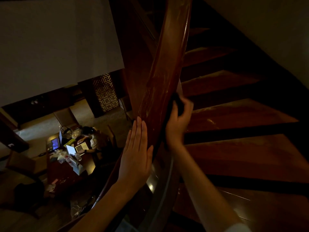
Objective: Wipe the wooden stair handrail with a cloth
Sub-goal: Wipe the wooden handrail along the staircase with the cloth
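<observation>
The wiping stroke looks to be under way on the stair-facing flank of the broad, glossy reddish-brown wooden handrail (pixel 160 84), which runs steeply up and away from both hands. The right hand (pixel 177 126) has its fingers curled round a small dark cloth (pixel 177 100), bunched against the rail's right edge; the cloth shows only at the fingertips and is motion-blurred, so how much of it touches the wood is hard to tell. Across the rail from that grip and a little nearer the body, the left hand (pixel 136 158) lies flat on the rail's top and left side, fingers straight and together, holding nothing, seemingly steadying the body. Beyond the cloth, up the rail, pale streaks show on the varnish, so most of the length appears to remain. The next move probably calls for sliding the cloth along the rail with steady pressure, wrapping it over the rounded top too. Right of the grip, dark wooden stair treads (pixel 234 113) fan out; far below the left hand, a table (pixel 66 171) with open laptops (pixel 55 143).
</observation>
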Motion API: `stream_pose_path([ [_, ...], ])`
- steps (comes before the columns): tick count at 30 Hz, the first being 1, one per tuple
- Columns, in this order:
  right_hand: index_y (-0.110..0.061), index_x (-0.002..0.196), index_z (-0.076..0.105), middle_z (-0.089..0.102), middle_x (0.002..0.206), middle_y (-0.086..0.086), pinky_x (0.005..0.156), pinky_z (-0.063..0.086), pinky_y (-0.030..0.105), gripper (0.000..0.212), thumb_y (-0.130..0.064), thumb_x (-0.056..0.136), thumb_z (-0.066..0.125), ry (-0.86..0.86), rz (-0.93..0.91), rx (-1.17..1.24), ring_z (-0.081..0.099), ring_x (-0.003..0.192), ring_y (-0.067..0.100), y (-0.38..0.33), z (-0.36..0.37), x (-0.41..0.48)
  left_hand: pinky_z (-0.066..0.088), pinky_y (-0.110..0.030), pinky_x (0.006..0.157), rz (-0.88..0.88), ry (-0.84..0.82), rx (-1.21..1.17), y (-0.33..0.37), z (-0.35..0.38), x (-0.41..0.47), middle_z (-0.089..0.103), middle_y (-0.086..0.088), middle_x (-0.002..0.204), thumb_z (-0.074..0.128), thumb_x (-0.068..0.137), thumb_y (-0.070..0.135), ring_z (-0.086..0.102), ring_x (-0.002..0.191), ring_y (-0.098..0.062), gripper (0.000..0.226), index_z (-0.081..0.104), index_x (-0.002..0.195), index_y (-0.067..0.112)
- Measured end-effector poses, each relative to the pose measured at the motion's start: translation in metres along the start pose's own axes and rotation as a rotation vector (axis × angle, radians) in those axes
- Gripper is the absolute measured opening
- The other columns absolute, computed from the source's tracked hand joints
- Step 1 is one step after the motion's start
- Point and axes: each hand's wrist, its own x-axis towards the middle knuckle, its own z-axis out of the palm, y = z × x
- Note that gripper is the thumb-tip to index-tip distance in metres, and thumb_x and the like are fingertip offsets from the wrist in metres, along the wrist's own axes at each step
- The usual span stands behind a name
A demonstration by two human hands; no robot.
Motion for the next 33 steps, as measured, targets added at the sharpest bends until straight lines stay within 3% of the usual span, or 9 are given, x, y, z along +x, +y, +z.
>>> stream_pose_path([
  [5,-0.007,0.112,0.057,0.051,0.111,0.004,0.092,0.047,0.029,0.016,-0.015,0.101,0.049,0.024,0.026,0.004,0.054,0.102,0.010,-0.008,0.012,0.041,0.000,-0.030,0.122,-0.008,-0.003,0.010,0.002,-0.002,0.001,0.002,-0.014,0.162,0.025,0.101,0.030,-0.002,0.151,-0.019,0.061,0.001,0.153,0.007],
  [9,-0.023,0.115,0.056,0.050,0.118,-0.001,0.098,0.042,0.020,0.023,-0.012,0.095,0.052,0.002,-0.044,0.007,0.051,0.113,0.005,0.012,-0.013,-0.057,-0.002,-0.026,0.122,-0.018,-0.001,-0.026,0.002,-0.002,0.001,0.000,-0.012,0.162,0.025,0.101,0.030,-0.004,0.151,-0.016,0.062,-0.001,0.152,0.007],
  [13,-0.026,0.121,0.054,0.045,0.130,-0.006,0.101,0.041,0.029,0.029,-0.020,0.093,0.054,-0.092,-0.172,-0.049,0.047,0.122,0.019,0.023,-0.029,-0.130,-0.002,-0.026,0.122,-0.009,-0.009,-0.097,0.001,-0.004,0.001,-0.002,-0.009,0.162,0.025,0.100,0.028,-0.006,0.150,-0.013,0.062,-0.001,0.152,0.007],
  [17,-0.023,0.117,0.054,0.044,0.130,-0.003,0.100,0.035,0.022,0.025,-0.021,0.092,0.055,-0.112,-0.336,-0.173,0.043,0.120,0.018,0.015,-0.019,-0.092,0.009,-0.036,0.122,-0.003,0.014,-0.124,0.003,-0.004,0.002,0.005,-0.012,0.161,0.026,0.099,0.027,0.000,0.150,-0.017,0.061,0.003,0.151,0.005],
  [20,-0.021,0.115,0.058,0.048,0.126,0.002,0.098,0.039,0.036,0.025,-0.023,0.090,0.059,-0.120,-0.483,-0.236,0.041,0.120,0.018,0.005,-0.006,-0.039,0.014,-0.042,0.121,-0.027,-0.007,-0.095,0.002,-0.003,0.001,0.004,-0.011,0.162,0.024,0.099,0.027,-0.001,0.151,-0.016,0.060,0.005,0.151,0.005],
  [22,-0.014,0.114,0.065,0.053,0.129,0.008,0.098,0.041,0.048,0.025,-0.023,0.091,0.059,-0.123,-0.473,-0.240,0.043,0.123,0.021,-0.004,0.004,0.002,0.010,-0.038,0.122,-0.023,-0.014,-0.080,0.001,-0.003,0.000,0.002,-0.010,0.162,0.023,0.100,0.027,-0.002,0.151,-0.015,0.060,0.004,0.152,0.006],
  [25,-0.010,0.115,0.066,0.053,0.136,0.009,0.111,0.030,0.054,0.024,-0.022,0.094,0.061,-0.129,-0.311,-0.145,0.037,0.137,0.024,-0.017,0.014,0.049,0.008,-0.038,0.121,-0.012,-0.018,-0.053,0.001,-0.003,0.000,0.000,-0.009,0.163,0.021,0.100,0.028,-0.002,0.151,-0.015,0.059,0.002,0.153,0.007],
  [29,-0.008,0.106,0.069,0.055,0.137,0.007,0.115,0.024,0.054,0.021,-0.022,0.092,0.061,-0.229,-0.382,-0.141,0.032,0.142,0.025,-0.012,0.001,0.013,0.001,-0.030,0.122,-0.049,-0.030,-0.080,0.001,-0.003,-0.001,-0.003,-0.006,0.162,0.025,0.102,0.027,-0.006,0.150,-0.012,0.059,0.001,0.153,0.008],
  [33,-0.012,0.091,0.073,0.061,0.129,0.003,0.107,0.030,0.054,0.018,-0.022,0.089,0.058,-0.309,-0.511,-0.172,0.041,0.136,0.023,-0.002,-0.017,-0.054,0.015,-0.046,0.122,-0.021,-0.032,-0.128,0.002,-0.005,0.003,0.006,-0.014,0.161,0.042,0.101,0.017,0.001,0.151,-0.021,0.061,0.013,0.152,0.001],
])
